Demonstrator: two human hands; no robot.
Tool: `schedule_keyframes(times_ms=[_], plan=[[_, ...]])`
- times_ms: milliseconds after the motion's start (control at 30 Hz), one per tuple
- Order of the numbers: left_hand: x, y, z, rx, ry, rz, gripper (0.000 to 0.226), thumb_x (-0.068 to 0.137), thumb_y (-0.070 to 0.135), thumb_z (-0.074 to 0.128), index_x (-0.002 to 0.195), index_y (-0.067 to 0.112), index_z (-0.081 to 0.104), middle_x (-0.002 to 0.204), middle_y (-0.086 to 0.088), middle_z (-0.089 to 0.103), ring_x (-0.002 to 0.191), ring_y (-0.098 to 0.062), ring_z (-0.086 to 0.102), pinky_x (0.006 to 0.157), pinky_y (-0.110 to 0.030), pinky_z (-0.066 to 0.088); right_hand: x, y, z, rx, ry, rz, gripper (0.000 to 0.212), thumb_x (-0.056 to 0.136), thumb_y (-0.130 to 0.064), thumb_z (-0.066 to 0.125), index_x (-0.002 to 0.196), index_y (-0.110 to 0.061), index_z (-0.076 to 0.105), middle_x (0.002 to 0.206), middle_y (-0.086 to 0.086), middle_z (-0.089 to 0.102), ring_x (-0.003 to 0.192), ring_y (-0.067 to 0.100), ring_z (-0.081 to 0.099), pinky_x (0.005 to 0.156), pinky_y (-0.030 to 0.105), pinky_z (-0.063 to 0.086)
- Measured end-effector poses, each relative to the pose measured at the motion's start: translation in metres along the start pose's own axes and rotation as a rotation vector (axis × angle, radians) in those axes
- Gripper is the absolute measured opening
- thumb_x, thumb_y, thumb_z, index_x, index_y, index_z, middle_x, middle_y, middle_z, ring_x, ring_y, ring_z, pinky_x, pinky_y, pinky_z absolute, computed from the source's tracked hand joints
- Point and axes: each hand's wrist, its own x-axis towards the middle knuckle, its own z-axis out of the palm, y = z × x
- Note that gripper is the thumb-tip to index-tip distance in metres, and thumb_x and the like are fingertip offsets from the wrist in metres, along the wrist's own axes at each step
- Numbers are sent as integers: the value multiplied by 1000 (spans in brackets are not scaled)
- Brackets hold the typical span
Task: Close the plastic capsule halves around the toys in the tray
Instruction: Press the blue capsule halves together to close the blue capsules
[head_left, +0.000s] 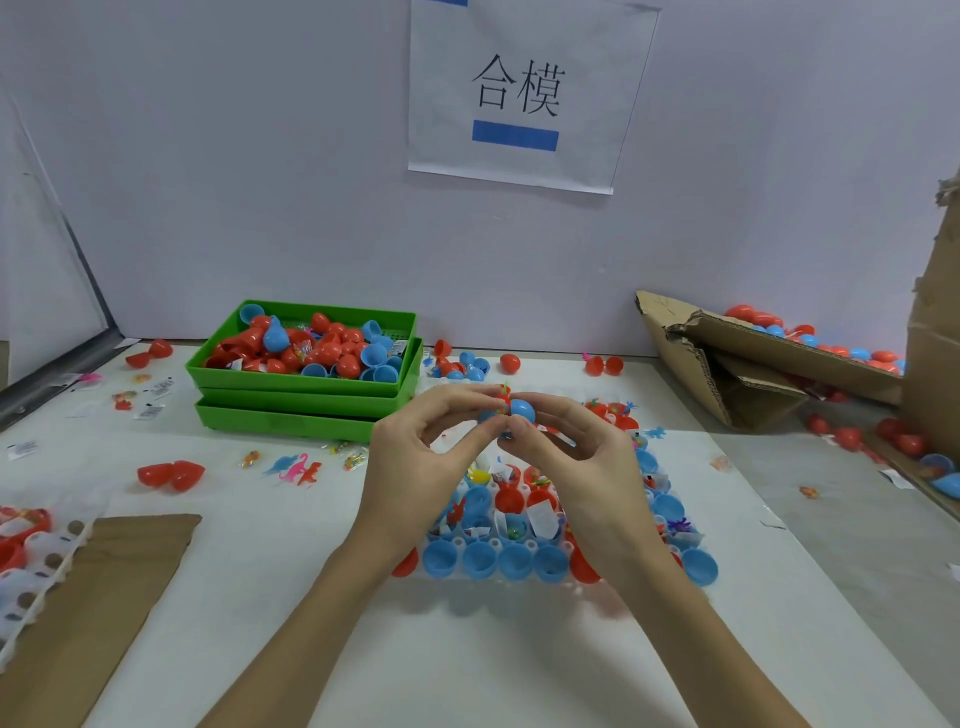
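Both my hands are raised above the white capsule tray (524, 545), which holds several blue and red capsule halves with small toys in them. My right hand (582, 457) pinches a blue capsule half (522, 409) between thumb and fingers. My left hand (421, 457) pinches the other half (487, 415), mostly hidden by its fingertips. A small red and yellow toy (503, 399) sticks out between the two halves. The front row of the tray shows open blue halves (478, 558).
Stacked green trays (306, 400) full of loose red and blue halves stand at the back left. A torn cardboard box (737, 358) with capsules lies at the right. Loose toys (296, 467), a red capsule (171, 475) and brown cardboard (104, 597) lie at the left.
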Motion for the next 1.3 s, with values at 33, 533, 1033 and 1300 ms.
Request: schedule_keyframes(times_ms=[33, 533, 1033, 1300], plan=[[0, 0, -1, -1, 6, 23, 24, 89, 16, 77, 112, 13, 78, 117, 4, 76, 116, -15, 71, 98, -36, 60, -1, -1, 1, 24, 3, 4, 25, 89, -31, 76, 113, -27, 75, 107, -10, 77, 97, 12, 76, 78, 17, 58], [-7, -3, 3, 337, -72, 287, 36, 90, 5, 78, 125, 9, 70, 121, 1, 73, 111, -11, 69, 96, -32, 59, -2, -2, 7, 292, -3, 211, 28, 82, -32, 78, 109, -28, 80, 116, 0, 76, 112, 18, 72, 91, 29, 59], [-8, 10, 15, -111, 46, -182, 24, 90, 20, 76, 110, 20, 62, 108, 5, 79, 103, -11, 76, 88, -32, 63, -3, 2, 7, 141, -14, 105, 26, 91, -25, 77, 117, -26, 76, 112, -7, 77, 106, 10, 73, 86, 19, 58], [-7, 8, 8, 174, 27, -15, 16, 92, 23, 75, 108, 22, 76, 107, 11, 78, 98, -1, 74, 85, -22, 62, -4, 4, 8, 88, 20, 73, 25, 88, -31, 77, 113, -27, 76, 108, -7, 77, 102, 12, 74, 81, 18, 58]])
